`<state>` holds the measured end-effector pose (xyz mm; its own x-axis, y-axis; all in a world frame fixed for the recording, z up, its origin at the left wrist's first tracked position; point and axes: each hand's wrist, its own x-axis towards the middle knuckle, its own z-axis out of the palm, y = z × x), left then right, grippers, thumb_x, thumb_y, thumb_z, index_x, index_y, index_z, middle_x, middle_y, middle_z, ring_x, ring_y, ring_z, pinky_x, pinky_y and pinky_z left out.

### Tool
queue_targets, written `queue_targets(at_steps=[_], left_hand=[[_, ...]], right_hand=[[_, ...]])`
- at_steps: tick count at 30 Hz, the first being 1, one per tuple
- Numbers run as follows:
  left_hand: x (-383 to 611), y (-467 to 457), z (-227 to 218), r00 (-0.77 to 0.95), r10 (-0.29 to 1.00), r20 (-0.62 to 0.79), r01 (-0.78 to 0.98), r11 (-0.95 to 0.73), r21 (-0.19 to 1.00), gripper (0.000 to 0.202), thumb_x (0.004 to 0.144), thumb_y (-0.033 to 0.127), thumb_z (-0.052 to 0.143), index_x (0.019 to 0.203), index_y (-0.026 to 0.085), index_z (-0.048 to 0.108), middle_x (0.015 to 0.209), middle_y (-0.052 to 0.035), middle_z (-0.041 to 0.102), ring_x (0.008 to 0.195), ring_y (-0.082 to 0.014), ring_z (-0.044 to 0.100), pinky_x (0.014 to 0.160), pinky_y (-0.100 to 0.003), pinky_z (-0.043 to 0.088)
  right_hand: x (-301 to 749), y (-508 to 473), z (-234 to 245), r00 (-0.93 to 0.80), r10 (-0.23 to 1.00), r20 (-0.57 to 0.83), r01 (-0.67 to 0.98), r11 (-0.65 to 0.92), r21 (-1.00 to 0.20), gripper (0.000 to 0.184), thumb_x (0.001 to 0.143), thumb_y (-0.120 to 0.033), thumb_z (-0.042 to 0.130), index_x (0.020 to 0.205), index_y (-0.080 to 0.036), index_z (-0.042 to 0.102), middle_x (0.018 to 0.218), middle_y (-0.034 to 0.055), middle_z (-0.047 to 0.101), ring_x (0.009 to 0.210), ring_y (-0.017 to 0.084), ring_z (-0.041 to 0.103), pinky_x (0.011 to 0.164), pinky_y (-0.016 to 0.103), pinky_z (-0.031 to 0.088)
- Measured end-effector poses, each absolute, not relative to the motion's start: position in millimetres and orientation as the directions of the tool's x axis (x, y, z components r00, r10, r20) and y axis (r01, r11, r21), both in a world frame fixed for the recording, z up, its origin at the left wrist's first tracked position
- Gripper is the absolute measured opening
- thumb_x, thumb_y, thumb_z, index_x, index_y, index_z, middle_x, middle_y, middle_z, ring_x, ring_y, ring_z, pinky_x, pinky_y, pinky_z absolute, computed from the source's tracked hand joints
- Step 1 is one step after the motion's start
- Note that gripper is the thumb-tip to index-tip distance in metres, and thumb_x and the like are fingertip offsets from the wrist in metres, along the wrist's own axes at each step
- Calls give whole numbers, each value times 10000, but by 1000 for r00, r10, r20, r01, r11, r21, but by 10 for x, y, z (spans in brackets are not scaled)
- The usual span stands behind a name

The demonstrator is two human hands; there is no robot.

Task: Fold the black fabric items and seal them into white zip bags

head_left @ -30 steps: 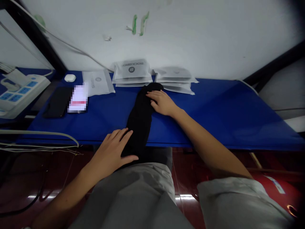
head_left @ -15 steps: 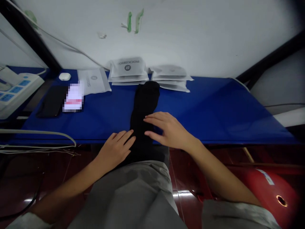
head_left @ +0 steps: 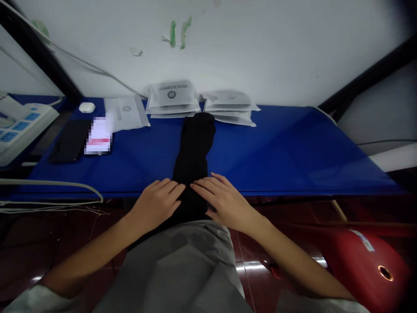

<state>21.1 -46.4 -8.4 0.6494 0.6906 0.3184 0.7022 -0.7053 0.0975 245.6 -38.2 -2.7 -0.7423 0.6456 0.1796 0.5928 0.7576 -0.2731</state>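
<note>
A long piece of soft black fabric (head_left: 194,150), sleeve-like in shape, lies lengthwise on the blue table and runs over its front edge toward my lap. My left hand (head_left: 159,200) rests on the fabric's left side near that edge, fingers stretched out and thumb apart. Across from it, my right hand (head_left: 224,200) lies on the right side with its fingers spread. The fingertips of both hands almost meet over the fabric. Its lower end is dark and hard to separate from my clothing.
Frosted zip bags (head_left: 172,98) are stacked by the wall, with another bag stack (head_left: 230,104) beside them and a single bag (head_left: 127,113) to the left. Two phones (head_left: 70,141), a white earbud case (head_left: 87,107) and a power strip (head_left: 28,130) sit left. A red stool (head_left: 365,261) stands right.
My right hand has come down the fabric toward the table's front edge, nearer my left hand. The left hand has barely moved. The fabric's lower part has shifted slightly left.
</note>
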Motion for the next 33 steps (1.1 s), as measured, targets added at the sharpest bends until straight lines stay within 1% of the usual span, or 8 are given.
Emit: queue_targets(at_steps=[3,6,13,18,20,25,28,33], left_hand=[[194,-435,-72,629,716,302,695,-693,193,255,858,131,502,1103,144,571,948,-61,689,840,-198,630,730,-333,509],[178,-424,-37,612,734,294,668,-679,304,215,865,138,509,1068,149,579,932,-47,682,841,-185,630,750,-327,515],[181,-440,134,617,764,188,632,-624,459,171,885,200,519,1033,185,603,913,-16,676,820,-164,637,731,-308,516],[174,-365,282,540,807,239,576,-562,593,256,836,177,591,1089,214,597,1030,-4,675,930,-142,632,844,-272,491],[186,-307,345,494,830,258,561,-531,635,272,817,172,613,1085,221,604,1027,4,678,896,-129,631,819,-250,490],[284,-81,415,345,903,258,502,-409,762,289,779,257,675,1061,215,633,891,13,680,749,-115,613,699,-231,490],[357,94,399,269,935,232,496,-341,799,317,771,310,681,1068,209,636,811,16,657,688,-114,590,659,-240,480],[454,395,342,194,954,228,584,-299,754,306,784,336,655,1057,197,642,747,16,627,656,-123,570,661,-266,478]], right_hand=[[2458,-363,-39,-715,655,244,580,751,-316,368,823,-135,529,1188,-144,578,1151,108,651,1084,242,580,1027,481,390],[2471,-352,-6,-697,666,265,550,734,-399,272,862,-173,523,1123,-165,600,1081,83,675,1011,219,608,968,447,433],[2491,-353,104,-699,678,227,480,680,-554,200,883,-250,551,1065,-180,598,973,58,676,885,183,618,802,355,477],[2518,-327,191,-646,720,252,422,613,-668,140,882,-209,533,1000,-182,603,884,42,656,811,149,608,712,278,481],[2527,-295,243,-613,749,253,416,578,-703,133,862,-192,554,983,-184,608,870,28,656,777,133,608,678,251,472],[2532,-101,336,-469,862,191,452,420,-787,169,783,-203,649,952,-202,639,863,0,676,765,138,609,711,258,459],[2537,103,321,-353,921,165,442,320,-838,224,759,-297,681,958,-199,648,782,-11,637,675,130,555,651,269,441],[2528,473,201,-244,960,139,457,240,-856,284,726,-377,698,934,-188,657,564,-72,437,517,97,404,514,251,343]])
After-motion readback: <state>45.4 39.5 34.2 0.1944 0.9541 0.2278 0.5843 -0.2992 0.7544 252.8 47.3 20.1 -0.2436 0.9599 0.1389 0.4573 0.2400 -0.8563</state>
